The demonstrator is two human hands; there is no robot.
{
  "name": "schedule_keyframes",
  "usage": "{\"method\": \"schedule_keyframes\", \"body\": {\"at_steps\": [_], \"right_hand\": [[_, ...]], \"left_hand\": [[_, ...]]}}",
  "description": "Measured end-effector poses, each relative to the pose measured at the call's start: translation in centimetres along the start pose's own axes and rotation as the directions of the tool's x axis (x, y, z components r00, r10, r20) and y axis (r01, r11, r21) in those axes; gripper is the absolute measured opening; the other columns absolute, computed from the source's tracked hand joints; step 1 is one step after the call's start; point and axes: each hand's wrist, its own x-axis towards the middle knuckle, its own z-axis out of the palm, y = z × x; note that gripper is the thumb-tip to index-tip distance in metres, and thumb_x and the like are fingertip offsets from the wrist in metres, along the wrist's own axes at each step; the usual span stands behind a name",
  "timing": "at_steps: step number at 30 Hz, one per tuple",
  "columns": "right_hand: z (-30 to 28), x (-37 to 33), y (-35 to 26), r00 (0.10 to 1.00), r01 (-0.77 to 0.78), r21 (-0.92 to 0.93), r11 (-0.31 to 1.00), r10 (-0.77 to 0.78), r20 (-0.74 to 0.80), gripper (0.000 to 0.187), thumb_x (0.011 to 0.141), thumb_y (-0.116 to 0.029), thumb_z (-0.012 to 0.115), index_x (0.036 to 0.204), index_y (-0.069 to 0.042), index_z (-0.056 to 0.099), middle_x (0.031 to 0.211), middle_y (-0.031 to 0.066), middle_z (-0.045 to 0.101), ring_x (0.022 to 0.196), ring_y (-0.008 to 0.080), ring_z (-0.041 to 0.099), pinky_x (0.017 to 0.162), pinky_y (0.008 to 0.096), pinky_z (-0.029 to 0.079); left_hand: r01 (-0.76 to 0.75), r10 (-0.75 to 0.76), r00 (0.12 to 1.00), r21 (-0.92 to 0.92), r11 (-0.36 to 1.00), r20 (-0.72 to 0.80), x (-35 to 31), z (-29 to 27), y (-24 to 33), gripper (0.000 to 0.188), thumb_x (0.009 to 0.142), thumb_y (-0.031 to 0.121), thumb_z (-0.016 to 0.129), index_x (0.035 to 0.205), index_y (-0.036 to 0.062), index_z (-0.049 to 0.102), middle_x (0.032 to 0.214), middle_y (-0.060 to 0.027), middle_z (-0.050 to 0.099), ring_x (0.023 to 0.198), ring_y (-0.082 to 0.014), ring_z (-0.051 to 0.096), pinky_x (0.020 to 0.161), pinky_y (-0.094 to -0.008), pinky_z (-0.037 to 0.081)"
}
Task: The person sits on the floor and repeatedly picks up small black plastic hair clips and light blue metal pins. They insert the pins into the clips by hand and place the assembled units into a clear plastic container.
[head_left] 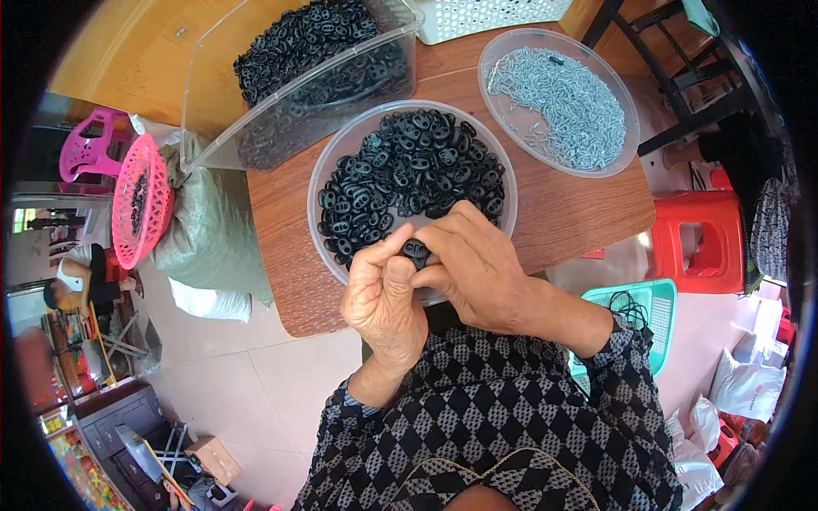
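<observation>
Over the near edge of a round clear tub (512,183), my two hands hold one small black plastic cord lock (415,250) with two holes. My left hand (388,307) pinches it from the left with thumb and fingertips. From the other side my right hand (486,271) grips it too, its fingers curled around and partly hiding the piece. Many similar black pieces (417,157) fill the tub below. To the right, small silvery metal springs (588,111) lie in a second round clear tub (632,128), with a dark bit among them.
A clear bin (298,132) of black pieces stands at the table's back left, near a white perforated basket (486,19). Beside the wooden table (294,289) are a pink basket (145,204), a stuffed sack (213,221), a red stool (699,243) and a green basket (660,332).
</observation>
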Motion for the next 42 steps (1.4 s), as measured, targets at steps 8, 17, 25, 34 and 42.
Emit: {"method": "schedule_keyframes", "body": {"at_steps": [8, 17, 25, 34, 42], "right_hand": [[0.3, -0.1, 0.1, 0.997, 0.028, -0.042, 0.999, -0.031, -0.068, 0.034, 0.063, -0.001, 0.065, 0.093, 0.007, 0.050, 0.081, 0.0159, 0.048, 0.068, 0.0291, 0.046, 0.058, 0.0367, 0.040], [1.5, -0.4, 0.2, 0.974, 0.121, -0.156, 0.980, -0.148, -0.172, 0.029, 0.060, 0.001, 0.062, 0.086, 0.009, 0.051, 0.075, 0.0145, 0.046, 0.061, 0.0261, 0.043, 0.052, 0.0353, 0.037], [0.5, -0.5, 1.2, 0.987, 0.053, -0.076, 0.996, -0.064, -0.150, 0.027, 0.064, 0.001, 0.062, 0.088, 0.006, 0.051, 0.075, 0.0136, 0.050, 0.062, 0.0278, 0.045, 0.052, 0.0353, 0.038], [-4.2, 1.5, 4.0, 0.999, 0.041, -0.341, 0.939, -0.036, 0.022, 0.008, 0.073, -0.008, 0.059, 0.080, -0.004, 0.058, 0.072, 0.0094, 0.054, 0.065, 0.0282, 0.052, 0.059, 0.0386, 0.043], [-12.9, 13.0, 14.6, 0.944, -0.319, -0.529, 0.787, 0.217, -0.247, 0.021, 0.074, -0.014, 0.061, 0.089, 0.001, 0.066, 0.080, 0.0208, 0.064, 0.072, 0.0306, 0.064, 0.065, 0.0427, 0.048]], "left_hand": [[0.009, -0.010, 0.999, -0.022, 1.000, -0.040, -0.6, -0.3, -0.6, 0.028, 0.087, 0.013, 0.059, 0.106, -0.0079, 0.055, 0.104, -0.0131, 0.060, 0.092, -0.0127, 0.056, 0.083, -0.0239, 0.045], [-0.131, 0.146, 0.987, 0.186, 0.974, -0.072, -0.9, -0.1, -2.2, 0.024, 0.091, 0.019, 0.054, 0.103, -0.0023, 0.052, 0.085, -0.0074, 0.059, 0.074, -0.0094, 0.056, 0.067, -0.0230, 0.050], [-0.005, 0.027, 0.995, 0.216, 0.976, -0.096, -0.7, 0.9, -1.1, 0.020, 0.094, 0.007, 0.045, 0.101, -0.0055, 0.058, 0.097, -0.0081, 0.060, 0.081, -0.0076, 0.053, 0.073, -0.0212, 0.045], [0.155, -0.186, 0.980, 0.313, 0.937, 0.072, 2.6, 0.6, 0.9, 0.031, 0.091, 0.008, 0.051, 0.117, -0.0075, 0.049, 0.090, -0.0165, 0.064, 0.068, -0.0153, 0.061, 0.061, -0.0248, 0.050], [0.056, -0.074, 0.997, 0.505, 0.861, 0.015, 2.9, -3.7, 2.2, 0.019, 0.083, 0.002, 0.061, 0.100, -0.0065, 0.058, 0.082, -0.0135, 0.065, 0.067, -0.0125, 0.060, 0.062, -0.0232, 0.049]]}}
